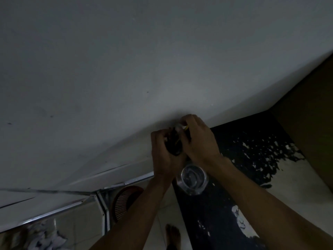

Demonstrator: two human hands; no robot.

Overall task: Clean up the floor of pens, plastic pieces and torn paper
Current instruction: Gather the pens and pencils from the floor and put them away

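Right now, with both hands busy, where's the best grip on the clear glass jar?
Probably the side wall just under the rim of the clear glass jar, from above. It stands upright on the black shelf, mouth open towards the camera; the left hand and right hand work just beyond it.

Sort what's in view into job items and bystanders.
Job: bundle of pens gripped by left hand and right hand; clear jar; crumpled paper on the floor.

Bystanders: round ribbed object, black peeling surface, wall.
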